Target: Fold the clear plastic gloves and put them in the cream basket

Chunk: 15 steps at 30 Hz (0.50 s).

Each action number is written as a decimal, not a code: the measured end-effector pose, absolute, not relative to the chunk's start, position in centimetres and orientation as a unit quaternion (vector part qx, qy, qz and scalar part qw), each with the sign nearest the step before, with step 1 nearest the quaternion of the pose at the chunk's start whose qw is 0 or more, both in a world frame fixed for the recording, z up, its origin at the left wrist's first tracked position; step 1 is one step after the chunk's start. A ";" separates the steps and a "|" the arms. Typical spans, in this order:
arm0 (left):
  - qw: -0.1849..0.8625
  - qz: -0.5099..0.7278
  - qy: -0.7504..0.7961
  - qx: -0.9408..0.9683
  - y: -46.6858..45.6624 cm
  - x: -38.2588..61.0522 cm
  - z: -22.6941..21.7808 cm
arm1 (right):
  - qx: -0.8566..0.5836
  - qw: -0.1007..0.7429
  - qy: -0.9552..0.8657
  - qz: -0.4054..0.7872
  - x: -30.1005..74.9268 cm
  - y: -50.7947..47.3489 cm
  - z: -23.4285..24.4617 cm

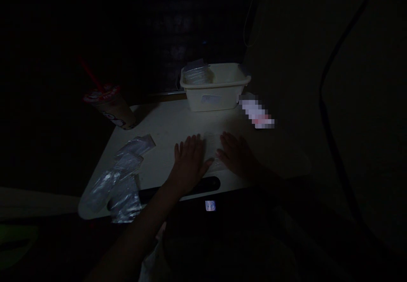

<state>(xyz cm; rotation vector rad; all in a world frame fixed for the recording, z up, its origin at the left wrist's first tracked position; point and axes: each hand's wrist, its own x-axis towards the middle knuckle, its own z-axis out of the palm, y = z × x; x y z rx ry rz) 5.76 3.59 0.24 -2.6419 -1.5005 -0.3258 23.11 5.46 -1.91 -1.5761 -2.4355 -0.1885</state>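
A clear plastic bag point(211, 146) lies flat on the white table point(168, 123), faint in the dim light. My left hand point(190, 159) rests palm down at its left edge, fingers stretched out and thumb reaching over it. On the other side, my right hand point(235, 152) lies flat with its fingers extended onto the bag's right edge. Neither hand grips anything. Several folded clear plastic bags point(127, 167) overlap in a loose pile at the table's left side, some hanging over the front edge.
A white plastic bin point(216, 97) at the back holds a stack of plastic packets point(196, 72). Right of it lies a blurred-out bright object point(256, 112). A drink cup point(110, 106) with a red straw stands at the back left. A dark cable point(324, 99) hangs at right.
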 end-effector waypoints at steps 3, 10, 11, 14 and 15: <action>0.032 -0.136 -0.399 -0.907 2.4 6.6 0.7 | -0.530 0.108 -0.839 -0.059 23.4 5.6 -2.0; 0.031 -0.088 -0.350 -0.932 1.3 8.9 1.1 | -0.520 0.139 -0.842 -0.038 24.0 5.9 -2.7; 0.030 -0.078 -0.355 -0.931 1.3 9.1 1.2 | -0.522 0.138 -0.841 -0.041 23.9 5.9 -2.7; 0.021 -0.062 -0.365 -0.929 1.4 9.2 1.6 | -0.527 0.129 -0.838 -0.060 23.7 5.9 -2.4; 0.016 -0.062 -0.368 -0.928 1.4 9.2 1.6 | -0.527 0.129 -0.837 -0.066 23.7 5.9 -2.2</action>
